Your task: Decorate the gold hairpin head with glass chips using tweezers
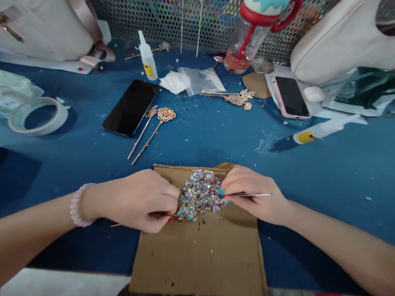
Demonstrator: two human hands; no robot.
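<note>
Hairpin (187, 213) at near-left edge of stone pile (203, 187)

Pinched between thumb and curled fingers of left hand (147, 200), with blue-jewelled head showing just past the fingertips, against the pile. From there, long axis seemingly running leftward, away from the pile and beneath the same hand; mostly hidden, save for a thin gold end near the wrist, probably part of the same stem. Nearest to left hand, and touching it; apart from right hand (262, 185), placed opposite, at the right edge of the pile. Closed there between thumb and fingers: slim tweezers (252, 195), roughly level, pointing across the pile's width; cannot tell where the tips end, nor whether touching any stone. Under the pile, cardboard (200, 260); beyond the pile and to its left, on the table (210, 140), two gold pins (166, 115) beside a black phone (130, 107).
</note>
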